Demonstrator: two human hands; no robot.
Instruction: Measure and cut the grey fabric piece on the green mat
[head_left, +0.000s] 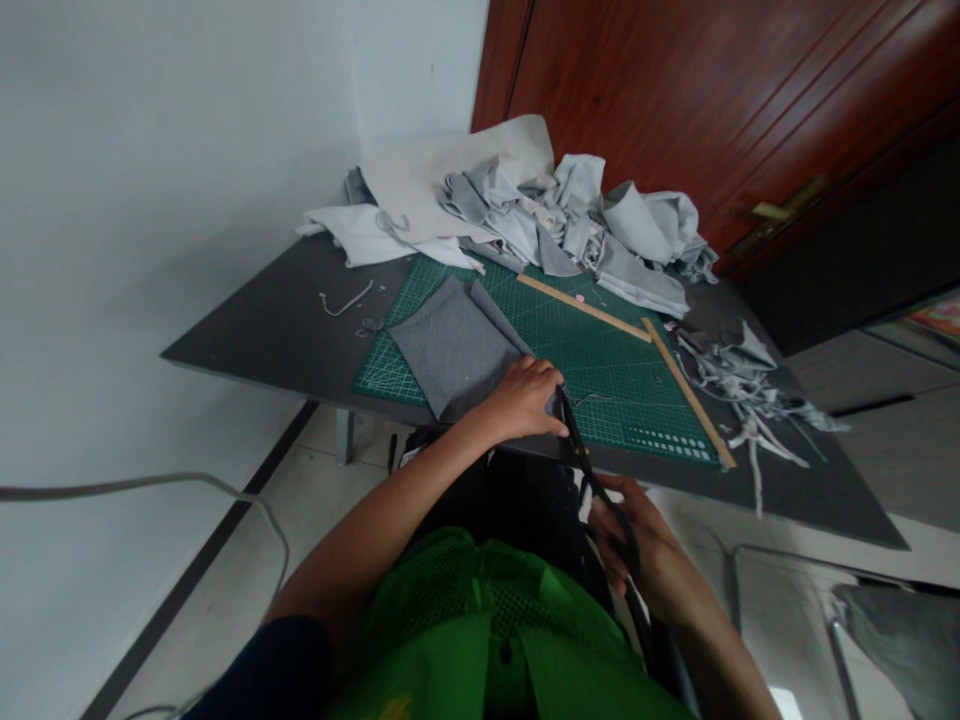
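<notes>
A folded piece of grey fabric [457, 345] lies on the green cutting mat [600, 375], one corner hanging past the mat's near edge. My left hand [529, 400] is closed on the right end of this fabric, close to the table's front edge. In my right hand [630, 530] are long black scissors [581, 450], held low in front of the table. Their tips point up to the fabric's edge beside my left fingers. Whether the blades are apart or together I cannot make out. Some of the right fingers are hidden behind the handles.
Two wooden strips, one across the mat [585, 307] and one along its right side [686, 390], meet near a corner. A heap of grey and white cloth [517, 205] covers the table's back. Tangled scraps [739, 375] lie at right. A cable [187, 480] loops at left.
</notes>
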